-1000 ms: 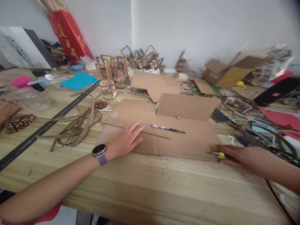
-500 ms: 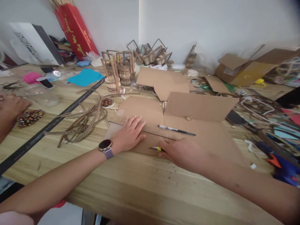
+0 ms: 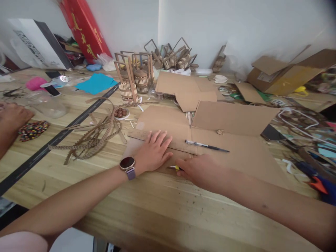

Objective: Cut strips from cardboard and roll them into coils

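While a pen (image 3: 207,146) lies on cardboard (image 3: 246,152), strips (image 3: 97,144) beside, baskets (image 3: 128,93) beyond

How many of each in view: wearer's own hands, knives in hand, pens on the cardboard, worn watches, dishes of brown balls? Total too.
Hands: 2 (left hand, right hand)
Knife: 1
Pen: 1
Watch: 1
Dish: 1
Total: 6

Soft, diffuse light, faint sheen on the wooden tabletop (image 3: 154,199), wide-angle blur toward the edges, dark upper-right corner.
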